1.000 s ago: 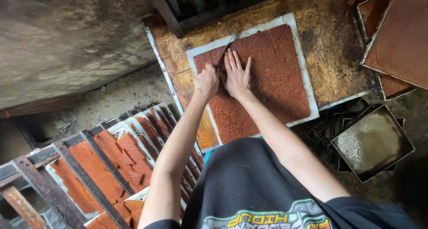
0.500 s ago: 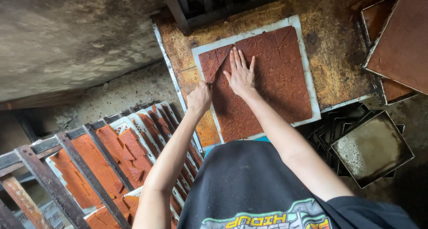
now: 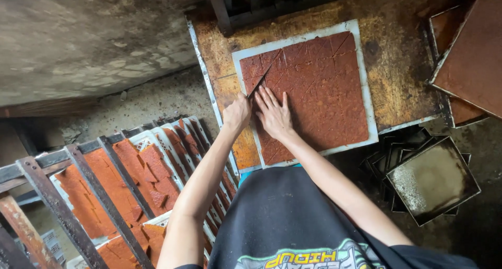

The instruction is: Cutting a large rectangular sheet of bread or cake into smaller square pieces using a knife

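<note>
The left hand (image 3: 236,113) is clenching tight round the handle of a knife (image 3: 260,80), blade angling up and right across the red-brown slab (image 3: 314,91), which is lying on a white board (image 3: 367,86) on the rusty desk (image 3: 402,65). The right hand (image 3: 275,113) is pressing flat on the slab w/ fingers spread apart, gripping nothing, fingertips sitting just beside the blade. Biggest risk, imo: the blade is running right next to those fingers, so a slip or a sticky drag could be nicking them. The slab is looking soft & already scored into squares, so pulling sideways could be tearing pieces or skewing the cut line. The board's near-left corner is sitting close to the desk edge, w/ the drying racks (image 3: 146,169) below, so a hard pull toward the body could be shoving board or pieces off. Room: open slab to the right; stacked metal trays (image 3: 434,180) are crowding the lower right, a dark crate (image 3: 272,2) is blocking the far side.
</note>
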